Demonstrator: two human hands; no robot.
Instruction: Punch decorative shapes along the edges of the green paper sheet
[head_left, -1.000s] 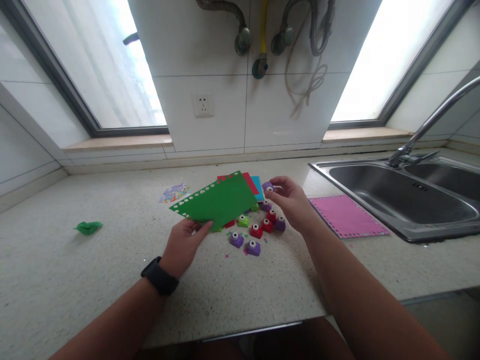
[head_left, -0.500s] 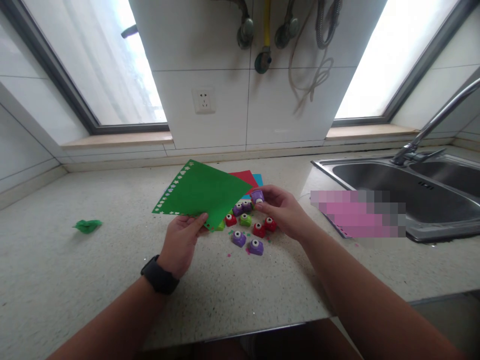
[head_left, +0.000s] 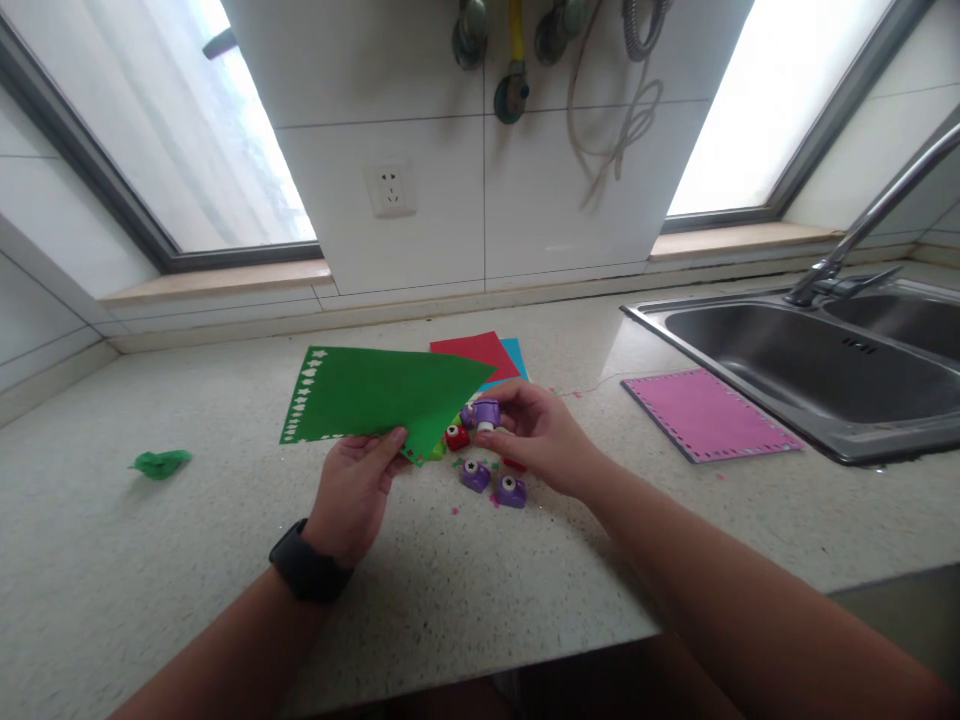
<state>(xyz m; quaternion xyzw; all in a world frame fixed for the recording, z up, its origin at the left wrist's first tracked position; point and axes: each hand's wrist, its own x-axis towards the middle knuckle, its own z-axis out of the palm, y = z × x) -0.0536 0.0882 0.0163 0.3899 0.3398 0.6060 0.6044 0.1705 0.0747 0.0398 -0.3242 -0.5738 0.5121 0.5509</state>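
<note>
My left hand pinches the lower edge of a green sheet of paper, thumb on top. Small cut-out shapes run along the sheet's left side and part of its bottom edge. Between the thumb and fingers of my right hand is a purple craft punch, held just off the sheet's right edge. Below it on the counter lie two more purple punches and a red punch. Others are partly hidden behind the sheet and my right hand.
Red paper and blue paper lie behind the punches. A pink sheet with a punched border rests beside the steel sink. At the left is a crumpled green piece. Tiny punched bits dot the counter.
The green sheet has turned, its left side now steeper. My right hand has moved left and slightly down with the purple punch, covering some punches. The view has shifted a little.
</note>
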